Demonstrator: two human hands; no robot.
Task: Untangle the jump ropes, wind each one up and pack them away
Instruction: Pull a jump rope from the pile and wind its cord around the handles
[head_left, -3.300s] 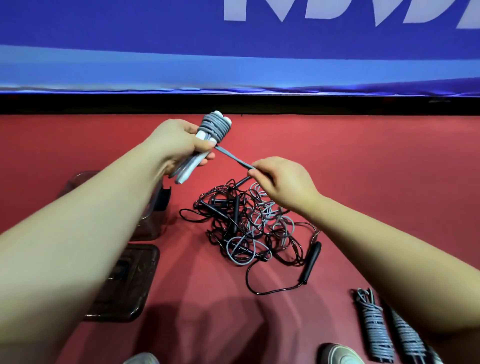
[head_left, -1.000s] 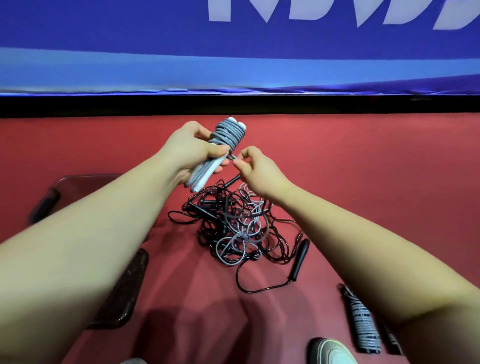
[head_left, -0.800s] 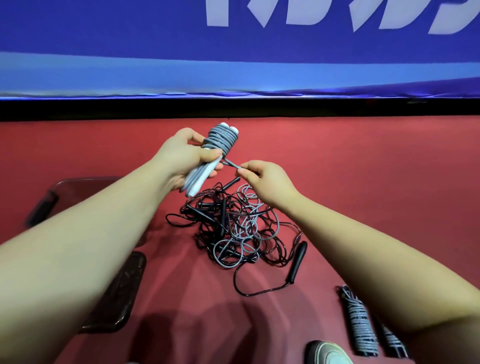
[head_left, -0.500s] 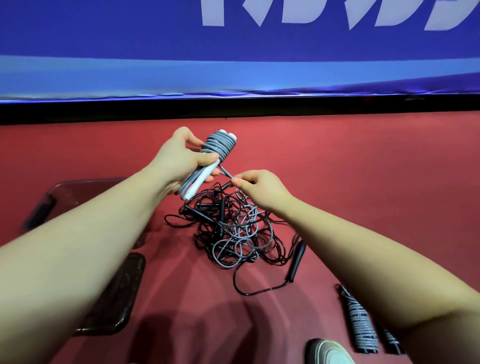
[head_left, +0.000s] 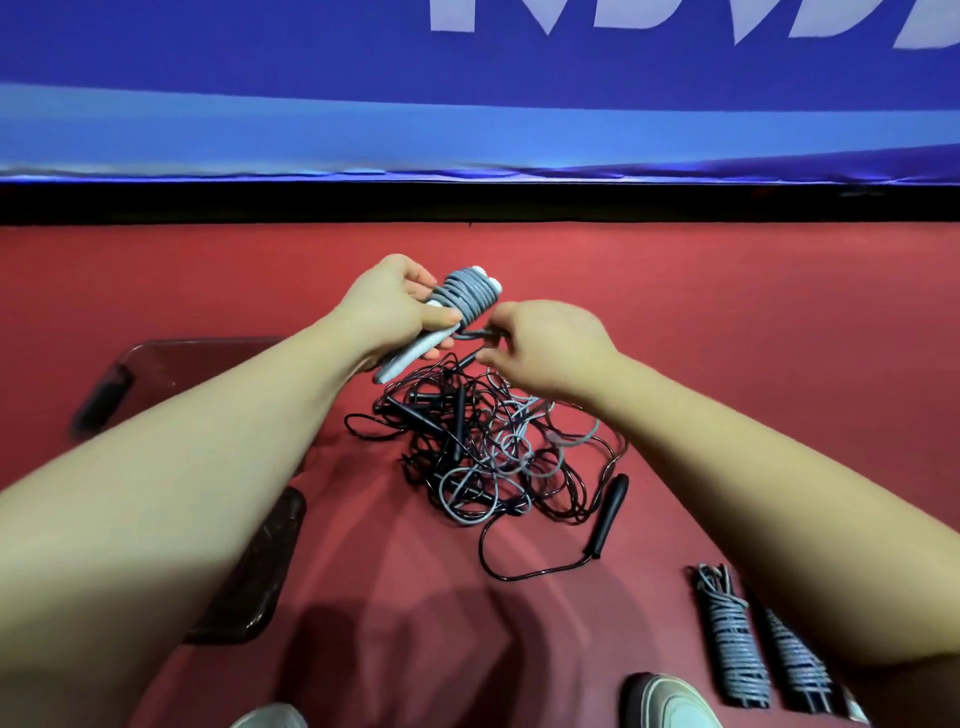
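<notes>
L hand (head_left: 387, 312): grip clamped on wound grey rope (head_left: 470, 296), held above floor (head_left: 753, 338), thumb across pale handles, which stick out down-left below the palm. Grey cord coiled tight around upper part of handles; two pale handle ends show at top of coil.

R hand (head_left: 550, 345): just beside the coil, on its right. Fingers together, pinching the loose cord end (head_left: 470, 335) that runs out from bottom of coil. End forms a short bend between the two hands. Fingertips partly hidden by back of hand, so exact pinch point not visible.

Tangle of ropes (head_left: 493, 447): on red floor directly under hands, mid-floor. Black + grey cords mixed, several black handles inside the heap. One black handle (head_left: 608, 514) lies apart at tangle's right side, thin black cord looping from it toward near edge.

Two wound ropes (head_left: 758, 644): on floor at near-right, side by side, roughly parallel, well apart from tangle.

Dark clear container (head_left: 171, 364): on floor at left, mostly behind L forearm. Dark lid (head_left: 260, 571) lies flat nearer, also partly covered by forearm.

Shoe tips (head_left: 670, 701) at near edge. Blue banner (head_left: 467, 93) runs along far edge of floor.
</notes>
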